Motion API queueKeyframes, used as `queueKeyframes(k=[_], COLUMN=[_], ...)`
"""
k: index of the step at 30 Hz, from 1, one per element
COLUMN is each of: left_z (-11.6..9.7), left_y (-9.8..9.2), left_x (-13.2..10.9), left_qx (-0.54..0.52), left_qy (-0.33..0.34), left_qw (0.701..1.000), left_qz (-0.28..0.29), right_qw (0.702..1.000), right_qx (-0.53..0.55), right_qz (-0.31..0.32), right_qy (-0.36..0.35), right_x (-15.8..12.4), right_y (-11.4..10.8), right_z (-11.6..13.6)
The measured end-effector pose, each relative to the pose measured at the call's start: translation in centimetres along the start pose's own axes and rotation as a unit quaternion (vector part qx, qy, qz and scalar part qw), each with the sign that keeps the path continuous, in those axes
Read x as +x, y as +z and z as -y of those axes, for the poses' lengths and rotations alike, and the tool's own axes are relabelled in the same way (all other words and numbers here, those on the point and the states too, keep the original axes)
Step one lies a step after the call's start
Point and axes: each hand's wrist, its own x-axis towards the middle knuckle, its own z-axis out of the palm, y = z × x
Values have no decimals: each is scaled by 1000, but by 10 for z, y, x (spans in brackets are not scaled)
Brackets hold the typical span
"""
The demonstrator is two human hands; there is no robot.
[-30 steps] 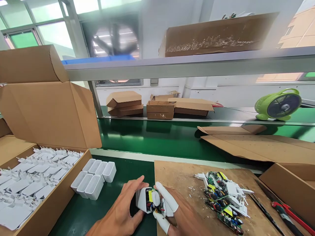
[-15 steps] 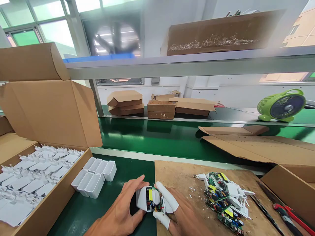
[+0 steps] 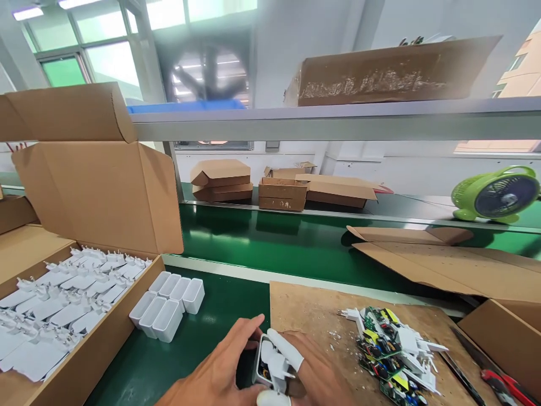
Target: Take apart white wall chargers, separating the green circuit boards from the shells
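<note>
My left hand (image 3: 220, 363) is closed around a white plastic charger housing (image 3: 256, 369) at the bottom middle, near the wooden board's left edge. My right hand (image 3: 319, 366), with white finger cots on thumb and forefinger, grips a white plug cover (image 3: 278, 363) whose pins point right. The cover sits tilted at the housing's open mouth. Most of the circuit board is hidden inside; a little dark circuitry shows in the gap. To the right, circuit boards with white plug ends (image 3: 391, 352) lie in a pile. Several empty white housings (image 3: 168, 321) stand at left.
An open carton (image 3: 122, 316) full of white plug adapters stands at far left. The wooden board (image 3: 304, 299) carries tweezers (image 3: 462, 378) and red-handled pliers (image 3: 502, 386) at right. Cardboard flaps (image 3: 426, 259), a green fan (image 3: 494, 194) and an overhead shelf (image 3: 296, 121) lie beyond.
The circuit board has gone down into the housing, and the plug cover has turned over its mouth. Both hands moved slightly right and down in view, as the camera view shifted.
</note>
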Motion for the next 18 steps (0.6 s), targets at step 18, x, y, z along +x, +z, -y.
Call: queueKeyframes(k=[18], left_z=[-10], left_y=[-10], left_x=[12], left_qx=[-152], left_qy=[-170], left_qw=[970], left_qz=[-84], right_qw=[999], right_qx=[39], right_qz=[21], right_qy=[-30], right_x=[10], right_y=[11], right_z=[0])
